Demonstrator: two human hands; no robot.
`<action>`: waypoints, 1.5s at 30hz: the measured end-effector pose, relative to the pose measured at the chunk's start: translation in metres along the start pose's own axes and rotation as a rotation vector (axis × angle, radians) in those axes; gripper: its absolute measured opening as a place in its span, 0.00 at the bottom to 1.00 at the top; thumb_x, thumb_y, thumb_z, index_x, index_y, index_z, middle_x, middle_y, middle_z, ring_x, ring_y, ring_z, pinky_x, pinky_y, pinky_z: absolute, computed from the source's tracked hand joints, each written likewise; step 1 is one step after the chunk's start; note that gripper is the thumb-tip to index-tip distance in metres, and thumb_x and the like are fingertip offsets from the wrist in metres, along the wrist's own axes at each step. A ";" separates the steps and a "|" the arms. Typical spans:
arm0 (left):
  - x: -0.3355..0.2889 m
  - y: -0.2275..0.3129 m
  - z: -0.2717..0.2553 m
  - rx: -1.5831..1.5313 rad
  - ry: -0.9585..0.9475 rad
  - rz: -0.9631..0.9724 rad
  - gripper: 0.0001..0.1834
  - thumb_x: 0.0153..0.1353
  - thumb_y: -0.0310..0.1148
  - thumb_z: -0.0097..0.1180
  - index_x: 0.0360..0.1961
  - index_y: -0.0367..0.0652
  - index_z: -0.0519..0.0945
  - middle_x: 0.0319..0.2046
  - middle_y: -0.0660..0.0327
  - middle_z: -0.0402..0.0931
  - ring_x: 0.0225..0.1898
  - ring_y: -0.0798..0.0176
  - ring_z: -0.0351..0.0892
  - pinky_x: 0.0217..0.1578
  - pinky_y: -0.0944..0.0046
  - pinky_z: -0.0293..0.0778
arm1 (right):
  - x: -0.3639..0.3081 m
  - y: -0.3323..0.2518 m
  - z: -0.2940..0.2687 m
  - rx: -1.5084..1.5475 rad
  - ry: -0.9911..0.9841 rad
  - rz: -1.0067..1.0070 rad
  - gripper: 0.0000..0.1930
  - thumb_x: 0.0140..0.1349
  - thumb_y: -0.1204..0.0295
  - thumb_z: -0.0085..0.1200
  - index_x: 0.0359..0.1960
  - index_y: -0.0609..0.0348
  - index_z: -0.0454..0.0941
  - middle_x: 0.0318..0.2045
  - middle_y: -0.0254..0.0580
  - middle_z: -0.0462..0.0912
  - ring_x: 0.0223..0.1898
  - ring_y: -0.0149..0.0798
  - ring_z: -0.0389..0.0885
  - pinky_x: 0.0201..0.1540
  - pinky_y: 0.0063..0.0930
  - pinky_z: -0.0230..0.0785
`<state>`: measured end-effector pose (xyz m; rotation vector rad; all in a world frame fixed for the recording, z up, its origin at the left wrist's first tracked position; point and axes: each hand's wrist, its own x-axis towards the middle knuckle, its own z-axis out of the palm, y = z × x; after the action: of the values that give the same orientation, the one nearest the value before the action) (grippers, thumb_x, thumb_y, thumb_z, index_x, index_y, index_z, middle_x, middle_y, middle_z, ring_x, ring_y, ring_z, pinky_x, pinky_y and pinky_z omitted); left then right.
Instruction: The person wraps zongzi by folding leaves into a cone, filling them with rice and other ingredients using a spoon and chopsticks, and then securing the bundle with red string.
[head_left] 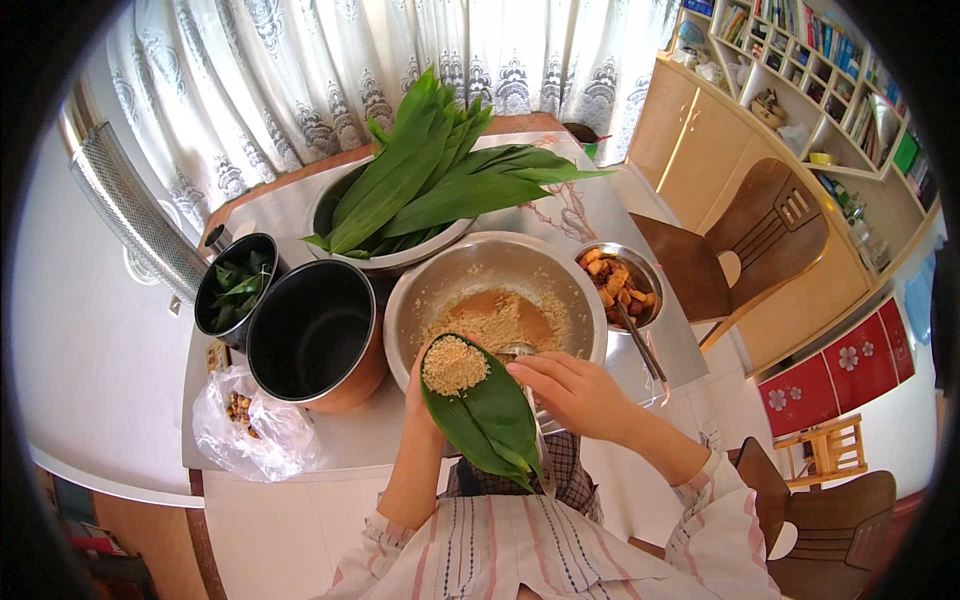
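My left hand (418, 408) is closed around a broad green leaf (490, 425), its fingers mostly hidden beneath. The leaf is folded into a cone at its upper end, with a mound of pale rice grains (456, 366) in it. At the leaf's right edge is my right hand (556, 388), fingers bent around a metal spoon (517, 349); only part of the spoon shows. Both hands are over the near rim of a wide steel bowl (400, 290). Inside that bowl, loose rice (480, 312) is spread over the bottom and sides.
Behind stands a basin (325, 205) heaped with long green leaves (420, 185). To the left are a dark-lined pot (312, 330), a black pot (240, 285) holding wrapped leaf parcels, and a plastic bag (250, 425). Meat chunks (615, 280) with chopsticks (642, 343) fill a small bowl at right.
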<state>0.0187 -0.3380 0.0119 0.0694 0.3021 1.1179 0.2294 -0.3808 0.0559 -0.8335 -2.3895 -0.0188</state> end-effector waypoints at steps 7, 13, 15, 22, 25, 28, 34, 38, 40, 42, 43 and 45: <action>0.002 -0.006 -0.004 -0.013 0.013 0.013 0.16 0.65 0.37 0.42 0.40 0.35 0.75 0.35 0.54 0.78 0.36 0.59 0.78 0.37 0.61 0.76 | 0.018 -0.014 -0.006 0.078 0.034 -0.130 0.28 0.42 0.78 0.56 0.51 0.55 0.71 0.46 0.41 0.72 0.46 0.43 0.73 0.51 0.39 0.66; 0.006 -0.007 -0.011 0.024 -0.035 0.080 0.15 0.65 0.36 0.42 0.41 0.35 0.75 0.38 0.54 0.77 0.37 0.60 0.77 0.39 0.62 0.75 | 0.015 -0.020 0.018 0.359 0.211 -0.042 0.21 0.39 0.77 0.59 0.40 0.57 0.76 0.41 0.37 0.76 0.44 0.42 0.73 0.50 0.39 0.66; 0.009 -0.005 -0.014 0.000 -0.089 0.053 0.15 0.65 0.36 0.42 0.41 0.35 0.75 0.39 0.54 0.77 0.38 0.60 0.77 0.40 0.62 0.75 | 0.014 -0.021 0.024 0.382 0.239 -0.035 0.19 0.39 0.76 0.60 0.38 0.57 0.77 0.39 0.35 0.77 0.43 0.42 0.74 0.49 0.38 0.66; 0.007 -0.004 -0.014 0.014 -0.144 0.094 0.16 0.65 0.37 0.40 0.41 0.36 0.75 0.38 0.56 0.77 0.38 0.60 0.77 0.40 0.62 0.75 | 0.013 -0.024 0.025 0.376 0.219 -0.028 0.13 0.43 0.73 0.61 0.35 0.55 0.81 0.39 0.34 0.81 0.40 0.39 0.75 0.51 0.38 0.64; 0.005 -0.006 -0.009 0.045 -0.067 0.114 0.16 0.65 0.38 0.40 0.41 0.37 0.75 0.36 0.57 0.77 0.37 0.60 0.77 0.40 0.62 0.75 | 0.013 -0.024 0.023 0.377 0.216 -0.034 0.17 0.38 0.77 0.60 0.36 0.56 0.80 0.38 0.34 0.80 0.40 0.40 0.74 0.48 0.40 0.66; 0.004 -0.007 -0.004 0.038 -0.049 0.094 0.16 0.65 0.38 0.40 0.41 0.37 0.75 0.36 0.57 0.77 0.36 0.60 0.77 0.39 0.62 0.74 | 0.014 -0.024 0.022 0.374 0.210 -0.032 0.18 0.37 0.78 0.61 0.36 0.56 0.80 0.38 0.34 0.80 0.40 0.39 0.74 0.48 0.40 0.65; 0.003 -0.007 -0.004 0.019 -0.016 0.041 0.17 0.64 0.41 0.41 0.39 0.38 0.75 0.33 0.58 0.77 0.34 0.61 0.77 0.36 0.63 0.75 | 0.020 -0.021 0.015 0.413 0.168 -0.036 0.20 0.35 0.80 0.61 0.36 0.55 0.80 0.37 0.33 0.80 0.39 0.39 0.74 0.49 0.38 0.63; 0.005 -0.005 -0.012 -0.018 -0.262 -0.055 0.16 0.65 0.40 0.40 0.42 0.39 0.73 0.40 0.58 0.75 0.42 0.61 0.74 0.47 0.63 0.70 | 0.030 -0.013 0.009 0.461 0.062 -0.018 0.11 0.46 0.75 0.60 0.35 0.52 0.81 0.37 0.30 0.82 0.38 0.37 0.74 0.46 0.34 0.62; 0.007 -0.004 -0.016 0.035 -0.235 -0.045 0.16 0.65 0.40 0.40 0.42 0.39 0.72 0.41 0.57 0.74 0.44 0.61 0.72 0.48 0.63 0.69 | 0.035 -0.009 0.006 0.480 0.015 -0.007 0.11 0.46 0.75 0.61 0.35 0.51 0.82 0.36 0.29 0.82 0.38 0.37 0.74 0.46 0.32 0.61; 0.008 -0.004 -0.018 0.001 -0.246 -0.038 0.16 0.65 0.40 0.41 0.43 0.39 0.72 0.42 0.57 0.73 0.45 0.60 0.71 0.49 0.63 0.68 | 0.039 -0.008 0.005 0.477 0.005 -0.015 0.11 0.46 0.75 0.61 0.35 0.51 0.82 0.36 0.27 0.82 0.39 0.37 0.74 0.46 0.31 0.61; 0.007 -0.005 -0.019 -0.050 -0.265 -0.043 0.16 0.65 0.40 0.41 0.43 0.39 0.72 0.42 0.56 0.73 0.45 0.60 0.71 0.49 0.63 0.68 | 0.041 -0.008 0.005 0.475 0.004 -0.017 0.11 0.46 0.75 0.61 0.35 0.50 0.82 0.36 0.27 0.82 0.39 0.36 0.74 0.46 0.30 0.61; 0.006 -0.006 -0.019 -0.105 -0.270 -0.032 0.16 0.65 0.40 0.41 0.44 0.39 0.72 0.43 0.56 0.73 0.46 0.60 0.71 0.49 0.62 0.68 | 0.042 -0.010 0.004 0.454 -0.005 -0.037 0.14 0.46 0.75 0.61 0.38 0.50 0.81 0.39 0.28 0.81 0.41 0.37 0.73 0.47 0.31 0.61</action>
<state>0.0209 -0.3374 -0.0086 0.1204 0.0030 1.0761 0.1951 -0.3647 0.0769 -0.5711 -2.2806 0.4920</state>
